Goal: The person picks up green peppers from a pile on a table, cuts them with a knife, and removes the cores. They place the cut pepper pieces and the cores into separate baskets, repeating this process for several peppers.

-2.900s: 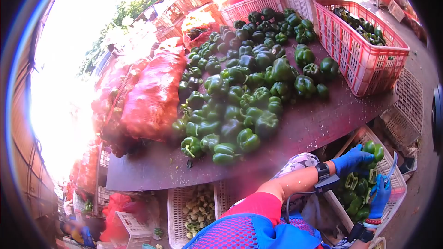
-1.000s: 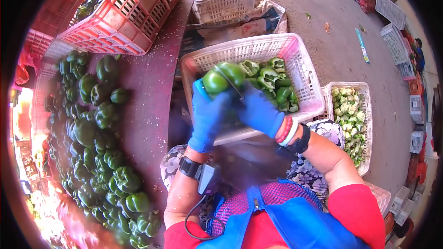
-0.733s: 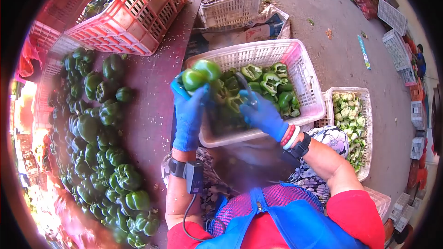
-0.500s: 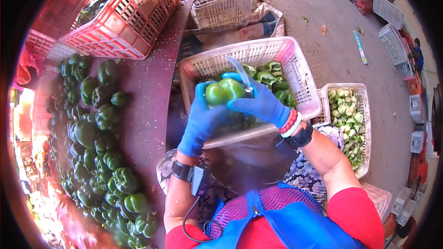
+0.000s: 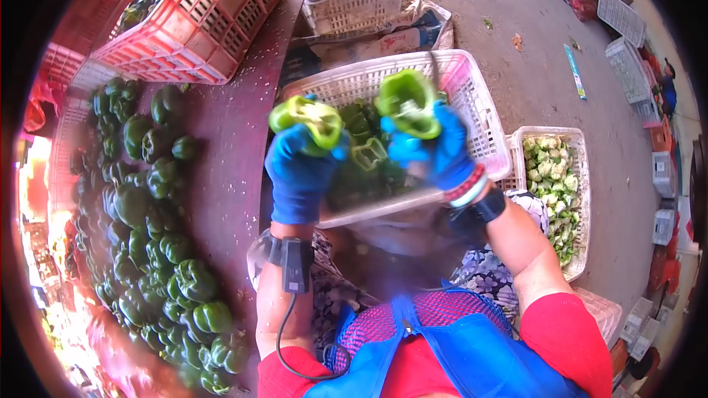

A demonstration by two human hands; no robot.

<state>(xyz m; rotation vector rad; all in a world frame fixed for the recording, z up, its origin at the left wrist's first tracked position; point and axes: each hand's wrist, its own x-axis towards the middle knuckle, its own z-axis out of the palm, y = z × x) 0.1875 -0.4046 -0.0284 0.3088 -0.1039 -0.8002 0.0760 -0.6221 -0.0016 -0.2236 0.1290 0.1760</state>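
My left hand [image 5: 297,175], in a blue glove, grips one half of a green bell pepper [image 5: 304,116], its pale inside showing. In my right hand [image 5: 446,153], also gloved, is the other pepper half [image 5: 408,99], cut side facing me. A thin, blurred knife blade [image 5: 434,68] sticks up behind that half; its handle is hidden by my hand. Both hands hang over a pinkish-white plastic crate [image 5: 479,107], where cut pepper pieces [image 5: 369,153] lie.
To the left, many whole green peppers [image 5: 136,206] cover a dark red tabletop [image 5: 236,147]. A red crate [image 5: 195,29] stands at its far end. Pale pepper cores fill a smaller white crate [image 5: 584,199] at right. Beyond the work crate sits another white crate [image 5: 346,11].
The pepper, whole-looking in both hands before, is now in two halves. My hands have moved apart, one half in each, and the knife blade has swung to nearly upright.
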